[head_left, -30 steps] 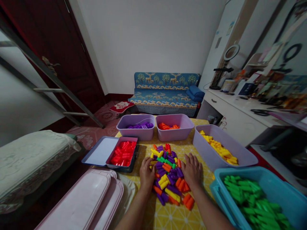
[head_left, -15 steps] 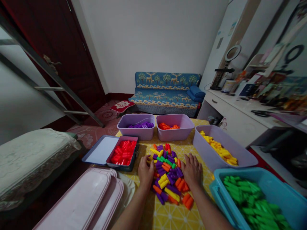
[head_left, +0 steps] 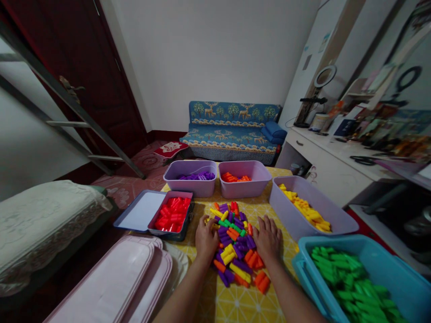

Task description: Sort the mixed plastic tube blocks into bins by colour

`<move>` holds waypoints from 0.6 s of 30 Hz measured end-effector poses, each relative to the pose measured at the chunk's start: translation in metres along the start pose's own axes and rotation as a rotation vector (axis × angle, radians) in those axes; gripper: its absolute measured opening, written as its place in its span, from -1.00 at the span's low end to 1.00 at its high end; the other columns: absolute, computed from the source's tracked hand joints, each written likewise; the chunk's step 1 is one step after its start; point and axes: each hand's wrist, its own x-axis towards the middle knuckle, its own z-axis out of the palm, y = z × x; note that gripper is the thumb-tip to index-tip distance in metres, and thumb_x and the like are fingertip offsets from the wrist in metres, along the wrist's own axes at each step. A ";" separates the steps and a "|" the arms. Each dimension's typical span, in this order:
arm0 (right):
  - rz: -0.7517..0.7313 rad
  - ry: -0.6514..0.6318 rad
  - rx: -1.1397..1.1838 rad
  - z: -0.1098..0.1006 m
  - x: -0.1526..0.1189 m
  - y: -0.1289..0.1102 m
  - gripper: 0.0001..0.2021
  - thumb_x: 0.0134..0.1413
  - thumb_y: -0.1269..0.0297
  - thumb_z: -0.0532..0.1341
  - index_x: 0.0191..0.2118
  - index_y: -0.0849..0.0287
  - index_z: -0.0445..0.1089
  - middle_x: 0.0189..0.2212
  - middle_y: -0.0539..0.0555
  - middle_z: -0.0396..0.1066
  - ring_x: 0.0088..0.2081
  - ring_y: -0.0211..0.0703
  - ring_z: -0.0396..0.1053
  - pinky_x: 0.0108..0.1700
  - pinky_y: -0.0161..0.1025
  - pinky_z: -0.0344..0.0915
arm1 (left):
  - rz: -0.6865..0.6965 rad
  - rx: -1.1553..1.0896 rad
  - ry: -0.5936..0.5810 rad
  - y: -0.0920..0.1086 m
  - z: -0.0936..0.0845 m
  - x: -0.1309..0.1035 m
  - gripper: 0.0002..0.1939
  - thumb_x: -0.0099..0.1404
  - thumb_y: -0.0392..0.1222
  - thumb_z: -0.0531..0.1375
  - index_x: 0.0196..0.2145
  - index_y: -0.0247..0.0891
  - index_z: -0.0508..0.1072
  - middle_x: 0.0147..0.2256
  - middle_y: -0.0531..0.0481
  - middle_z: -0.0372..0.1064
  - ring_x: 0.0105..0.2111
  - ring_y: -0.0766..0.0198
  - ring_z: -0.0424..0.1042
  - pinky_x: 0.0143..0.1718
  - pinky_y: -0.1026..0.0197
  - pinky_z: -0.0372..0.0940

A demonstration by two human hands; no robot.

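A mixed pile of purple, orange, yellow and green pieces point(head_left: 239, 246) lies on the yellow patterned tablecloth point(head_left: 256, 307). At the pile's left edge is my left hand point(head_left: 206, 236), its fingers curled beside a yellow piece; whether it grips anything is hidden. My right hand point(head_left: 268, 237) rests palm down along the right edge, fingers spread, holding nothing. Behind the pile stand a lilac bin with purple pieces point(head_left: 175, 183) and a lilac bin with orange pieces point(head_left: 240, 189). An open case point(head_left: 182, 234) of red pieces sits to the left.
At the right are a lilac bin of yellow pieces point(head_left: 289, 216) and a turquoise bin of green pieces point(head_left: 387, 255). Pink lids point(head_left: 107, 278) lie at the front left. A blue patterned sofa point(head_left: 232, 132) stands beyond the table, and a cluttered white desk point(head_left: 330, 157) at the right.
My left hand has shifted slightly to the right, closer over the pile's left edge. My right hand remains in nearly the same place, and the view has moved slightly.
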 end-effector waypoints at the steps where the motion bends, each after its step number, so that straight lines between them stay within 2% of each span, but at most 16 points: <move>1: 0.002 0.000 -0.002 0.001 0.000 0.000 -0.51 0.29 0.12 -0.05 0.23 0.16 0.26 0.29 0.19 0.16 0.31 0.09 0.01 0.23 0.08 0.01 | -0.008 -0.050 0.035 -0.002 0.000 0.000 -0.67 0.13 -0.40 0.13 -0.18 -0.18 0.56 0.01 -0.15 0.33 -0.03 0.09 0.41 0.02 0.03 0.35; 5: -0.015 0.022 0.001 0.000 -0.001 0.000 -0.51 0.31 0.11 -0.08 0.24 0.17 0.25 0.30 0.21 0.15 0.31 0.09 0.01 0.23 0.07 0.01 | -0.015 -0.267 0.160 -0.009 0.001 -0.001 -0.76 0.18 -0.30 0.13 -0.22 -0.21 0.53 -0.13 -0.11 0.40 -0.09 0.14 0.44 -0.01 0.07 0.36; 10: -0.009 0.018 0.010 -0.001 -0.001 0.001 -0.51 0.31 0.10 -0.08 0.23 0.16 0.25 0.29 0.23 0.16 0.30 0.10 0.03 0.23 0.09 0.01 | -0.043 -0.394 0.196 -0.006 -0.005 0.002 -0.78 0.22 -0.11 0.20 -0.21 -0.20 0.54 -0.15 -0.11 0.49 -0.10 0.13 0.46 -0.03 0.07 0.36; 14: 0.002 0.007 0.015 -0.001 0.000 0.000 -0.51 0.30 0.10 -0.07 0.24 0.17 0.25 0.30 0.23 0.14 0.31 0.10 0.02 0.23 0.09 0.00 | -0.079 -0.426 0.231 0.005 -0.015 0.012 -0.72 0.21 -0.01 0.23 -0.19 -0.21 0.55 -0.19 -0.10 0.52 -0.21 0.16 0.47 -0.10 0.10 0.36; 18: 0.006 0.003 0.019 -0.002 0.000 -0.001 -0.52 0.30 0.13 -0.06 0.23 0.16 0.26 0.29 0.23 0.15 0.30 0.09 0.02 0.24 0.07 -0.02 | -0.179 -0.524 0.184 0.028 -0.022 0.027 -0.64 0.18 0.05 0.25 -0.19 -0.26 0.53 -0.36 -0.03 0.49 -0.45 0.27 0.40 -0.37 0.24 0.33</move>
